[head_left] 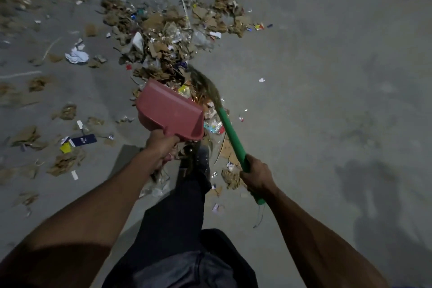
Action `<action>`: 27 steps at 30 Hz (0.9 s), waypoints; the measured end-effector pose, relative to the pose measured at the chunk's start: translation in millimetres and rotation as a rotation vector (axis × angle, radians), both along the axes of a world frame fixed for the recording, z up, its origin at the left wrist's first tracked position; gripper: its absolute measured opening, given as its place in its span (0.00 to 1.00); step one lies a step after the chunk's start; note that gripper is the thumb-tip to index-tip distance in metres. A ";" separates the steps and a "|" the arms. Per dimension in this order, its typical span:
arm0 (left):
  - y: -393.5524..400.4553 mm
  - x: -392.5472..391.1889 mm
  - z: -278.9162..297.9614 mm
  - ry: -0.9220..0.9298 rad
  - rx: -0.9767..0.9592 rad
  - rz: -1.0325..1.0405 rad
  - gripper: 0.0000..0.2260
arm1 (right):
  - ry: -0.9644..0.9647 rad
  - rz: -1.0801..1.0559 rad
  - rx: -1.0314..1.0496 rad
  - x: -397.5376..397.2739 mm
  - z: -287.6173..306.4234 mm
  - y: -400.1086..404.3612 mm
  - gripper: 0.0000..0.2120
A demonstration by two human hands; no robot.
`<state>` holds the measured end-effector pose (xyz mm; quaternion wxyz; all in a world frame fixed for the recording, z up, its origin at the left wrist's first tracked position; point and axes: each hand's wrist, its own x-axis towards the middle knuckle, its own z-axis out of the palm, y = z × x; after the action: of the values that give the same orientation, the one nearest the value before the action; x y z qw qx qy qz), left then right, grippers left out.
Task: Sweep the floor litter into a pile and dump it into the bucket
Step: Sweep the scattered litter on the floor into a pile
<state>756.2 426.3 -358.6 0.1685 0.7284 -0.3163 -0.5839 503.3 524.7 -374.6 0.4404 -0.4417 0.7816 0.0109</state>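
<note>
Litter (173,37) mostly gathered into a pile on the concrete floor (327,77), w/ plenty of strays left of it. Head view: left hand (161,147) grips the red dustpan (170,110) at the pile's near edge; right hand (257,176) wraps the green broom (230,133), bristles at the pan mouth. Scooping underway, prob. half done; bucket not in sight.

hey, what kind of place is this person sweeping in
Probably a warehouse, workshop or packing area: bare grey concrete floor, strewn with torn cardboard scraps and wrappers, swept with a broom and red dustpan.
</note>
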 end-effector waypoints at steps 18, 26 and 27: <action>68.5 79.4 2.6 -0.141 0.078 -0.102 0.03 | -0.123 -0.521 0.160 57.8 -14.9 101.3 0.18; 25.2 155.4 -30.0 -0.127 0.139 -0.138 0.04 | -0.072 -0.487 0.064 111.1 -18.0 58.8 0.23; 17.7 166.4 -33.6 -0.112 0.153 -0.136 0.04 | -0.060 -0.542 0.042 122.9 -16.8 56.6 0.23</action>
<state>922.6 444.0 -392.2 0.0544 0.7475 -0.3284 -0.5748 626.2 581.3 -391.4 0.4595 -0.2075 0.8573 -0.1043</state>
